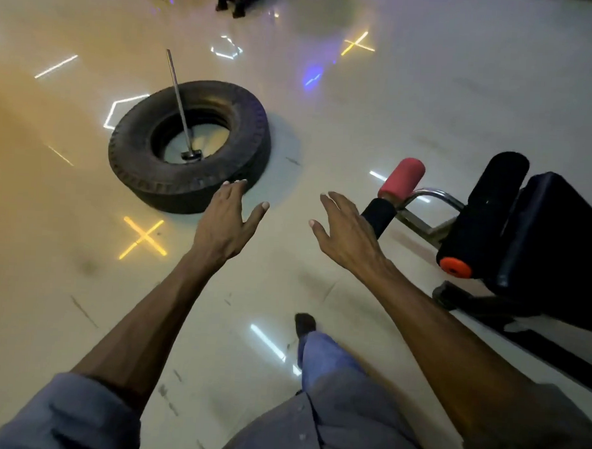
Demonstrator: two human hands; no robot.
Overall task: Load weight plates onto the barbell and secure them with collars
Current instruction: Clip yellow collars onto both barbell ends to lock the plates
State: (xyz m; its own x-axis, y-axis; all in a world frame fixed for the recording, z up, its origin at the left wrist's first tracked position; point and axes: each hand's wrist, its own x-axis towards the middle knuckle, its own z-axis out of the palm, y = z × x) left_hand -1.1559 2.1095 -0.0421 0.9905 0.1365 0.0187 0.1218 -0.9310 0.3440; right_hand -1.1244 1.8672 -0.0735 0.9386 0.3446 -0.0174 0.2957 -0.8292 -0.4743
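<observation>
Both hands reach forward over the glossy floor (431, 94), left hand (227, 220) and right hand (347, 232) spread open, holding nothing. A tyre (189, 146) lies far left; a padded bench (541, 237) stands right.

Floor (431, 104): glossy pale tile
Left: black tyre (189, 146), sledgehammer (180, 108) standing inside
Right: padded bench (527, 236)
</observation>
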